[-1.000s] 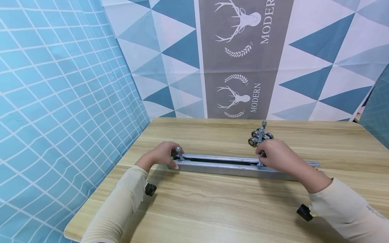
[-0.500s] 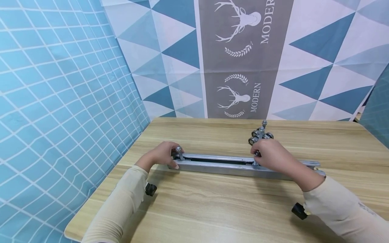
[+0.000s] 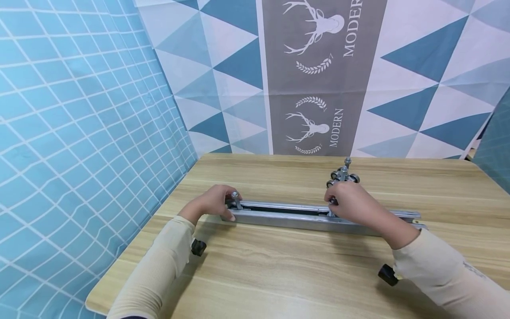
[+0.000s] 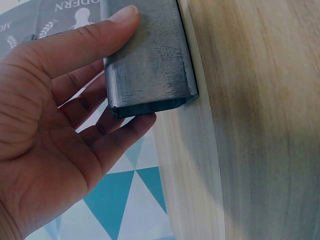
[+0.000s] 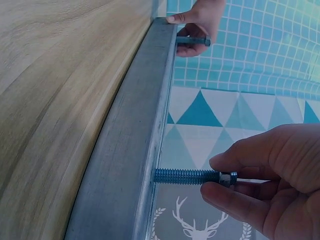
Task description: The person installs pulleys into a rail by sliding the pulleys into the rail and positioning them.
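A long metal rail [image 3: 279,220] with a slot along its top lies across the table. My left hand [image 3: 213,201] holds its left end, with the thumb on the near side [image 4: 150,60] and fingers around the end and far side. An upright bolt [image 3: 236,201] rises from the slot beside that hand. Farther right, my right hand [image 3: 354,201] pinches a threaded bolt [image 5: 185,176] near its nut between thumb and fingers. This bolt also stands up out of the slot; whatever it joins inside the rail is hidden.
Behind the right hand stand several small wheels on roller trolleys [image 3: 332,182] with upright bolts. A wooden table [image 3: 279,274] bears everything. Patterned cloth [image 3: 223,88] hangs at the back, and blue gridded cloth [image 3: 79,133] at the left.
My right hand has slid left along the rail with the bolt between its fingers. The left hand has stayed on the rail's end.
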`<state>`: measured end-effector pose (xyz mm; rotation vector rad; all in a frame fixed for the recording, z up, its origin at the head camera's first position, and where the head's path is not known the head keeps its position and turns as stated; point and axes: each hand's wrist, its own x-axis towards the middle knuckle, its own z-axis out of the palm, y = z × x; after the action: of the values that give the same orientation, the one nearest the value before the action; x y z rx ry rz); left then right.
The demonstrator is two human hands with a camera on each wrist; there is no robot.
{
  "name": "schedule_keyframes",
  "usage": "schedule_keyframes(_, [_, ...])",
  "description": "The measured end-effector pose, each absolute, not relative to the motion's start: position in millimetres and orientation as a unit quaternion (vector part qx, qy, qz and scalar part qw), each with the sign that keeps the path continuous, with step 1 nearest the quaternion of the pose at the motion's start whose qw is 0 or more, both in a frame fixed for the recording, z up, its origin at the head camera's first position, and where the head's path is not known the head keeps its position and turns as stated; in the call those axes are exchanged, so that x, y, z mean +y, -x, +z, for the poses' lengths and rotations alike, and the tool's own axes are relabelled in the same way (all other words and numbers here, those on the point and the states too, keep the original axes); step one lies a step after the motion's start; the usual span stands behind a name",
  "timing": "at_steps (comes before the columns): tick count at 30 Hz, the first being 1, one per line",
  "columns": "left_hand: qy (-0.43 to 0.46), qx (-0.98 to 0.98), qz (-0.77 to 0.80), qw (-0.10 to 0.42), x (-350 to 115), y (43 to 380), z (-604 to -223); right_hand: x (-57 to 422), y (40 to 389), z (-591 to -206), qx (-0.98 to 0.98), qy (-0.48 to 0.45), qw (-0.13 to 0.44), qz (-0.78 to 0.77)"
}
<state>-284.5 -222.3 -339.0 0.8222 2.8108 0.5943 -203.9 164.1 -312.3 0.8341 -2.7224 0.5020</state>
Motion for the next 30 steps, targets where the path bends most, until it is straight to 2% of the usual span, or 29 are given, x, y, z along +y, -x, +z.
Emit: schedule_keyframes(30, [-0.269, 0.941, 0.191, 0.073, -221, 283, -339, 144, 211, -309, -0.931, -0.310, 0.118, 0.155])
